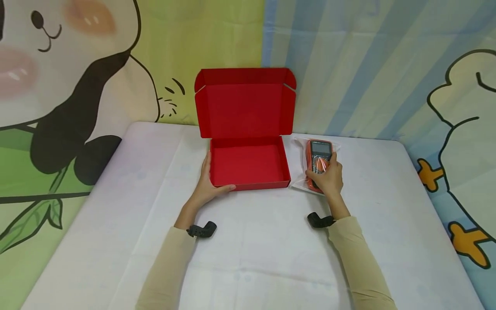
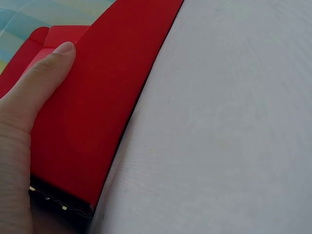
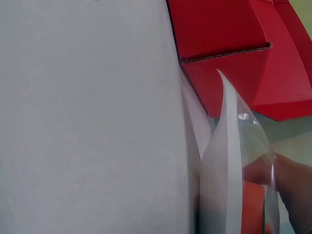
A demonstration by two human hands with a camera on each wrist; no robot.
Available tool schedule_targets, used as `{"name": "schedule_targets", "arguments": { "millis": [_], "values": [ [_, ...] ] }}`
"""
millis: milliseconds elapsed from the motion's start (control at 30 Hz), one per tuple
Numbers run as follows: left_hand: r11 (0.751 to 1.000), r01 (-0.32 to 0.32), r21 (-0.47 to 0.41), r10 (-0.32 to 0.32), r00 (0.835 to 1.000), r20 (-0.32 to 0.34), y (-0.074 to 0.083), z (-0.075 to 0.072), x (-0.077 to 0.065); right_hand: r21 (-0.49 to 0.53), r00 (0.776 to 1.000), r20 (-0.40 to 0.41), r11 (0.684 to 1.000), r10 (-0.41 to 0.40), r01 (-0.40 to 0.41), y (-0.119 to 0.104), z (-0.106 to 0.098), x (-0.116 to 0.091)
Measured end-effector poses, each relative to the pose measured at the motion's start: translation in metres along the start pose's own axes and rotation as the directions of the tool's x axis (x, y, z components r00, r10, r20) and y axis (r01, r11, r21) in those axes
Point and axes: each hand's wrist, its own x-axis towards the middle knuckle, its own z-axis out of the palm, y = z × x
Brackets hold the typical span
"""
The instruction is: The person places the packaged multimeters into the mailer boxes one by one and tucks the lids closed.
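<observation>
We've got a white-covered table filling the btm & mid of the head frame, its far edge just above mid-ht, w/ rounded corners at upper L & R. We see a long faint crease slanting down the L side, & another across btm ctr. Directly on it, ctr of frame, sits a red box, lid up at the back. R of ctr, just beside the box, we've a clear plastic bag w/ an orange-and-black multimeter inside, screen up. In the L wrist view, white surface takes most of the R side; in the R wrist view, the L side
</observation>
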Motion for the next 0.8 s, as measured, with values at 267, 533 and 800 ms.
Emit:
{"name": "schedule_targets", "arguments": {
  "millis": [267, 533, 800],
  "values": [
    [0.999, 0.013, 0.044, -0.012, 1.000, -0.009, 0.002, 0.002, -0.002, 0.034, 1.000, -0.020, 0.999, -0.008, 0.008, 0.003, -0.007, -0.001],
    [0.998, 0.014, 0.066, -0.013, 1.000, -0.014, 0.003, 0.001, -0.003, 0.096, 1.000, -0.019, 0.995, -0.016, 0.018, 0.001, -0.014, -0.006],
    [0.997, 0.034, 0.063, -0.033, 0.999, -0.011, 0.003, -0.002, -0.005, 0.108, 0.999, -0.013, 0.993, -0.036, 0.038, -0.001, -0.023, -0.014]
  ]
}}
